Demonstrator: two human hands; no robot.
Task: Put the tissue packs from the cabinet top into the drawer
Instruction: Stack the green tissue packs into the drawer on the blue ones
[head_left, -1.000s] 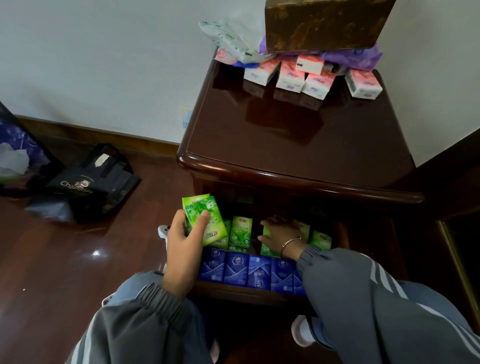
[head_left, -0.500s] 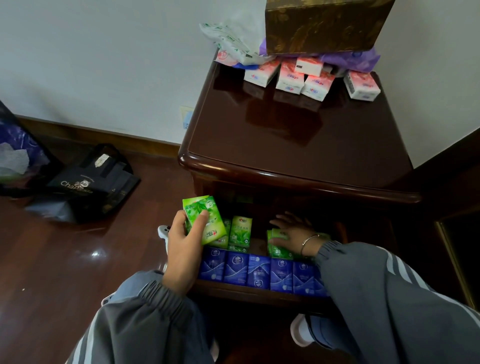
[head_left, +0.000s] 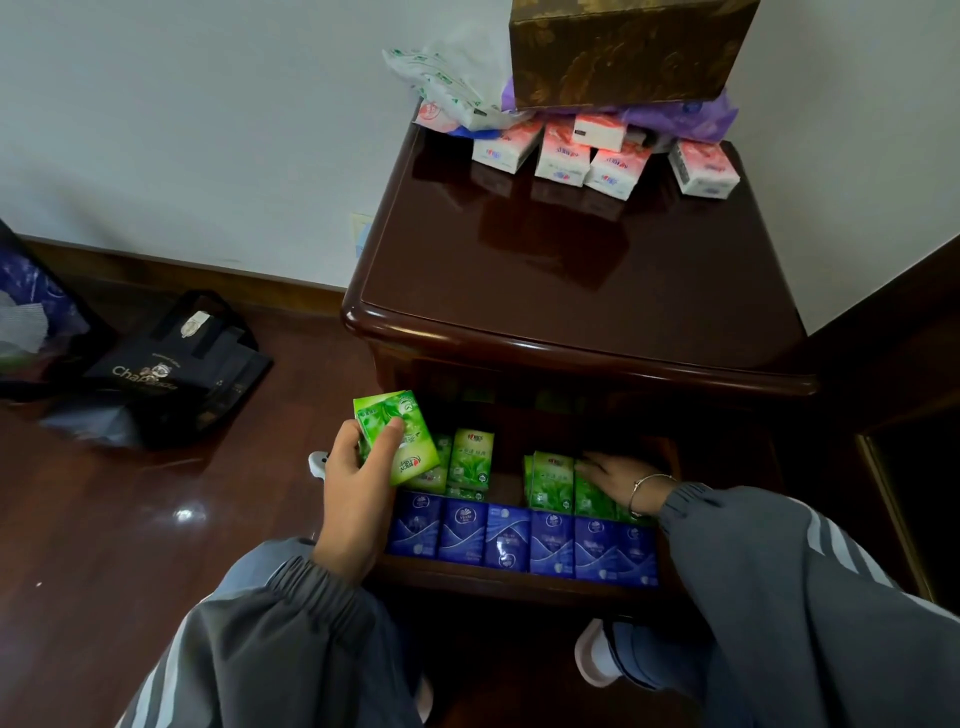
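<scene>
The dark wooden cabinet (head_left: 571, 270) has its drawer (head_left: 519, 584) pulled out below the top. A row of blue tissue packs (head_left: 519, 540) lines the drawer's front, with green packs (head_left: 470, 462) standing behind them. My left hand (head_left: 353, 499) grips a small stack of green tissue packs (head_left: 402, 441) above the drawer's left end. My right hand (head_left: 618, 480) lies with fingers flat against the upright green packs (head_left: 553, 483) at the drawer's right side. Several pink-and-white tissue packs (head_left: 563, 158) lie at the back of the cabinet top.
A gold patterned box (head_left: 623, 47) sits on purple and white plastic bags (head_left: 457, 88) at the cabinet's back edge. A black shopping bag (head_left: 171, 374) lies on the wooden floor to the left, near the wall. A white shoe (head_left: 592, 657) shows under the drawer.
My right hand has slid rightward inside the drawer, pushing the green packs to the right and leaving a gap mid-drawer. My left hand still holds its green packs in the same place.
</scene>
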